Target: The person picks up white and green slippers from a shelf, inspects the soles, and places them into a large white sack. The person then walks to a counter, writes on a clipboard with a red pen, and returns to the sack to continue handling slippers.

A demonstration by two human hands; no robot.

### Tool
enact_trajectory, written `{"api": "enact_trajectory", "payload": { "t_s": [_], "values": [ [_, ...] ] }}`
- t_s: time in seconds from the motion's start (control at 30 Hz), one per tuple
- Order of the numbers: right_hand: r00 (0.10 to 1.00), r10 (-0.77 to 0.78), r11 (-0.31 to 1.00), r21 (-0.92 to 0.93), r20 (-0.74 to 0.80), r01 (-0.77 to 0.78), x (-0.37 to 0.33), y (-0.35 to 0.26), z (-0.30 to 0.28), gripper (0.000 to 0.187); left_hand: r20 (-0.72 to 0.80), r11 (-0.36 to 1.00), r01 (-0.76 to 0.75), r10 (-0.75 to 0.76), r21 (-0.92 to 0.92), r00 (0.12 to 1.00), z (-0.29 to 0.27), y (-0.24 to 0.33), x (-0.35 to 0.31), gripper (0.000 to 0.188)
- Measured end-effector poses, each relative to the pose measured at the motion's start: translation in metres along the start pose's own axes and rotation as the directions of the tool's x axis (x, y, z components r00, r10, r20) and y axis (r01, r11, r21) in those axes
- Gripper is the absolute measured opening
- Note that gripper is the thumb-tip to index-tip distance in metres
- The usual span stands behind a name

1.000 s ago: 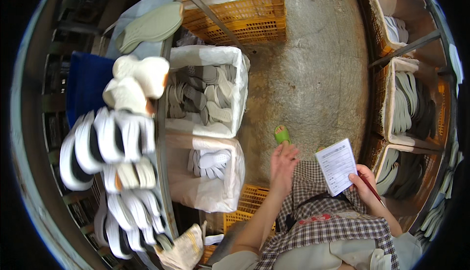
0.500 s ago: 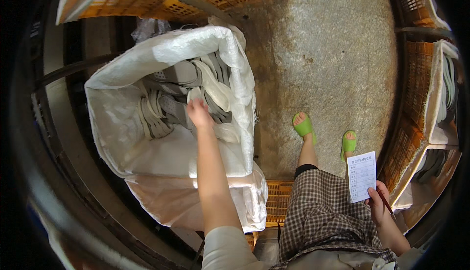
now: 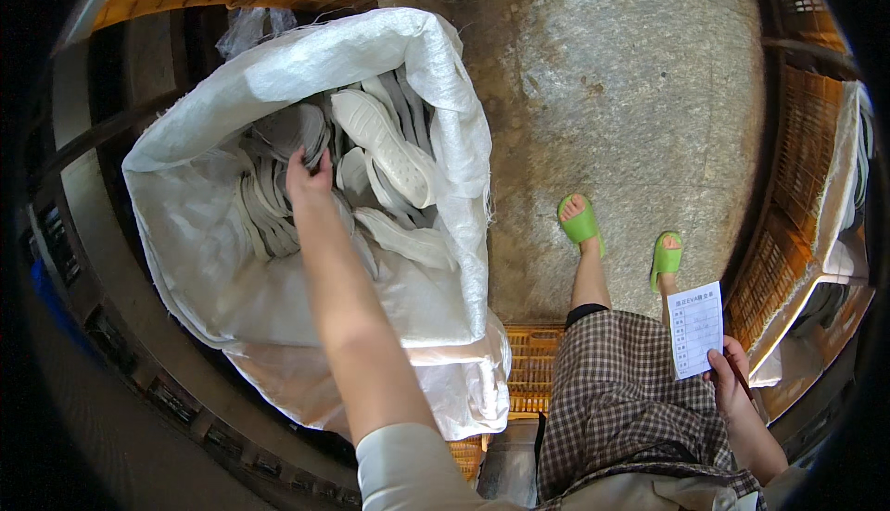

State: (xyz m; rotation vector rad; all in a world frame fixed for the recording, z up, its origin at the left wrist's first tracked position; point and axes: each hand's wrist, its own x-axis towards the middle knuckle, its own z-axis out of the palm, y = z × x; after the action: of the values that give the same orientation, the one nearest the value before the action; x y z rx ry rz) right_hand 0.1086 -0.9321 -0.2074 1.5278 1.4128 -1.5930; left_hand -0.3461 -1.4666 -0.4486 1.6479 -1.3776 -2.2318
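Note:
My left hand (image 3: 311, 176) reaches into a crate lined with a white woven sack (image 3: 278, 312). Its thumb and fingers close on the near end of a grey shoe sole (image 3: 289, 129) at the top of a stack; the fingertips are partly hidden. Right of it, a white shoe sole (image 3: 382, 145) lies slantwise with its tread up, and another white sole (image 3: 408, 238) is nearer me. More grey soles (image 3: 264, 205) stand on edge to the left. My right hand (image 3: 730, 377) is closed on a printed paper slip (image 3: 695, 330) and a thin dark red pen (image 3: 742, 381).
Orange plastic crates (image 3: 533, 363) stand below the sack, with more orange crates (image 3: 793, 205) holding lined soles along the right. A dark metal rack (image 3: 93, 205) runs down the left. Stone floor (image 3: 640, 94) lies ahead of my green slippers (image 3: 581, 224).
My left hand has moved left and away from me, from beside the white soles to the grey ones. The grey soles sit further left of the white sole. My right hand still holds the slip.

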Motion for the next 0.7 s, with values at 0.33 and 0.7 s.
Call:
{"api": "enact_trajectory", "payload": {
  "t_s": [0.33, 0.7],
  "values": [
    [0.999, 0.013, 1.000, 0.024, 0.030, -0.014, 0.006, 0.000, -0.008, 0.021, 0.070, 0.708, -0.495, 0.537, 0.504, 0.840, -0.230, 0.122, -0.190, 0.046],
    [0.999, -0.025, 0.999, 0.038, 0.030, 0.024, 0.019, 0.002, -0.007, 0.016, 0.188, 0.540, -0.241, 0.153, 0.807, 0.970, -0.146, 0.135, -0.180, 0.044]
  ]
}}
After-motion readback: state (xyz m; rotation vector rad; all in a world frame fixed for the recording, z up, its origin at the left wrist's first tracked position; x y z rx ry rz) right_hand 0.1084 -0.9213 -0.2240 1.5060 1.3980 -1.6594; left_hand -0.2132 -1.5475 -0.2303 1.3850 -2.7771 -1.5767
